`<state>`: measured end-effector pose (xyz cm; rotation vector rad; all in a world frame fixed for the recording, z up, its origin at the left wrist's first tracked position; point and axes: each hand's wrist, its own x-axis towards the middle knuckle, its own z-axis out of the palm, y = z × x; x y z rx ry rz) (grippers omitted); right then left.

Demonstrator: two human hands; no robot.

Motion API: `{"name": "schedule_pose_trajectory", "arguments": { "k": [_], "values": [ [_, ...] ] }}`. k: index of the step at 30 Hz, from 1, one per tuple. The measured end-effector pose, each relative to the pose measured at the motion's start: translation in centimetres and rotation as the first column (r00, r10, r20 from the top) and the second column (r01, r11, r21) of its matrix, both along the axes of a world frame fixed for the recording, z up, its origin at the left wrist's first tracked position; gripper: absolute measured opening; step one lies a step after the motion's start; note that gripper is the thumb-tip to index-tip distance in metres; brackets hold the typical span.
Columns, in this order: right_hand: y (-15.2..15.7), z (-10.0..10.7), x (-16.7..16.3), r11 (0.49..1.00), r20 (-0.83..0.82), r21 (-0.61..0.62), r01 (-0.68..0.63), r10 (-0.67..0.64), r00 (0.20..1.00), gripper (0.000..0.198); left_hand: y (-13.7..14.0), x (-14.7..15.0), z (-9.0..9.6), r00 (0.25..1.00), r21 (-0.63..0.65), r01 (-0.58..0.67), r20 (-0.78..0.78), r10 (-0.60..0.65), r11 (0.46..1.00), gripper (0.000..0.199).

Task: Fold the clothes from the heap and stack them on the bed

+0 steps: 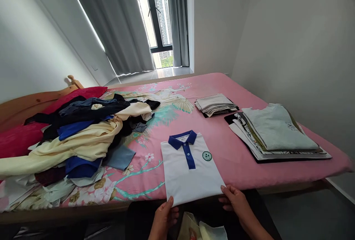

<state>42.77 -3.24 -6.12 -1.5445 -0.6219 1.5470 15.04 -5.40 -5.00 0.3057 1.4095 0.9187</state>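
Observation:
A white polo shirt (183, 184) with a blue collar, a blue button placket and a round green badge lies folded, face up, at the near edge of the bed. My left hand (164, 216) pinches its lower left corner, thumb on top and fingers beneath. At the lower right corner my right hand (235, 200) grips the fabric in the same manner. The collar end points away from me and the shirt looks flat. Its underside is hidden.
A loose heap of clothes (83, 136) covers the bed's left side, before a red pillow (24, 140). To the right are a neat stack of folded shirts (280, 132) and a smaller folded pile (215, 105). Pink floral bedding (177, 121) spreads between them.

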Motion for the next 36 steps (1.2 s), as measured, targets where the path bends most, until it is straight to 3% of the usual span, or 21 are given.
{"name": "schedule_pose_trajectory", "arguments": {
  "k": [4, 9, 13, 17, 21, 26, 32, 36],
  "values": [
    [-0.3, 0.3, 0.1, 1.000, -0.187, 0.011, 0.018, -0.016, 0.982, 0.036, -0.1, -0.6, -0.1, 0.978, 0.051, 0.066, 0.193, -0.075, 0.997, 0.046],
    [0.0, 0.5, -0.3, 0.999, -0.310, -0.011, 0.030, -0.032, 0.950, 0.036, 0.5, -0.3, -0.1, 0.940, 0.076, 0.156, 0.294, -0.172, 0.985, 0.051],
    [-0.3, 0.5, -1.2, 0.986, -0.474, -0.007, 0.165, -0.149, 0.868, 0.029, 0.3, -0.4, -0.3, 0.906, 0.099, 0.116, 0.397, -0.146, 0.988, 0.043],
    [-0.1, 1.1, -1.8, 0.982, -0.607, 0.007, 0.188, -0.146, 0.781, 0.031, 0.7, -1.2, 0.3, 0.843, 0.168, 0.039, 0.524, -0.123, 0.985, 0.035],
    [1.8, 2.4, -0.8, 1.000, -0.549, 0.021, -0.002, 0.013, 0.836, 0.036, 2.7, -1.8, 1.5, 0.832, 0.145, -0.005, 0.550, -0.077, 0.989, 0.032],
    [5.9, 4.4, 0.8, 0.968, -0.435, 0.069, -0.243, 0.248, 0.866, 0.035, 6.1, -2.3, 3.2, 0.846, 0.170, 0.044, 0.518, -0.127, 0.985, 0.036],
    [11.3, 4.6, 0.2, 0.949, -0.364, 0.116, -0.292, 0.314, 0.877, 0.031, 10.0, -3.0, 3.9, 0.906, 0.124, 0.100, 0.400, -0.142, 0.987, 0.041],
    [13.2, 4.0, -1.1, 0.948, -0.290, 0.123, -0.292, 0.316, 0.903, 0.032, 11.3, -2.2, 4.2, 0.931, 0.150, 0.117, 0.328, -0.161, 0.982, 0.040]
  ]
}}
